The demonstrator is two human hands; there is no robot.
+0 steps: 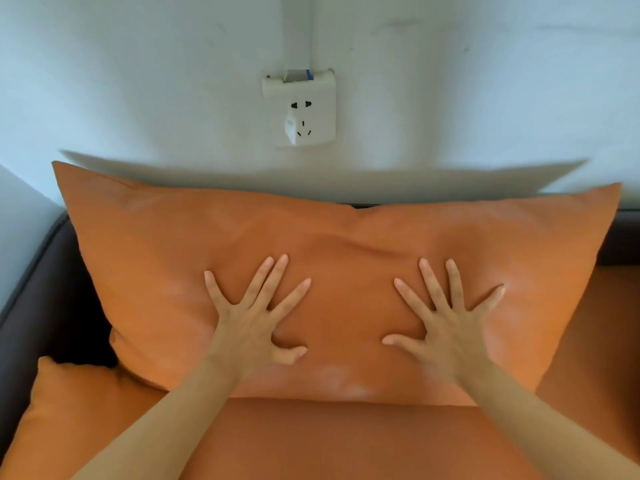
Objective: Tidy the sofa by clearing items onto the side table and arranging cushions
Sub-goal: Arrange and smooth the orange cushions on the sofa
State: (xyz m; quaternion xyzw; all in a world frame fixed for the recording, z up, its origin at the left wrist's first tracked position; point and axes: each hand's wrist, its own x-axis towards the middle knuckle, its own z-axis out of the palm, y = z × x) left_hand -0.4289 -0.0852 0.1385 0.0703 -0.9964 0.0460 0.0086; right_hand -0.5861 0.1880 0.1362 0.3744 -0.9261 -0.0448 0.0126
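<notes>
At the left edge of the sofa, the dark grey armrest (38,289) curves down the frame, with the pale wall rising behind it. In the front left corner of the seat lies a smaller orange cushion (79,414), flat on the seat, its far corner tucked just under the lower left corner of the big one.

The large orange cushion (339,237) stands propped upright against the sofa back, spanning nearly the whole width of the seat, its bottom edge resting on the orange seat (346,445). Its top left corner sticks up above the sofa back against the wall; a crease dips in the middle of its top edge.

The left hand (254,320) lies flat on the cushion's face, left of centre, fingers straight and fanned wide, thumb bent slightly inward, pressing into the fabric. The right hand (446,320) mirrors it, right of centre, fingers spread and straight, thumb pointing toward the other hand. The two hands are apart, with bare cushion between them; neither grips anything.

Above the cushion, on the wall (138,81), sits a white power socket (300,110), with a white conduit running up from it.

At the right edge, a strip of the dark sofa back (620,237) shows beyond the cushion's top right corner
</notes>
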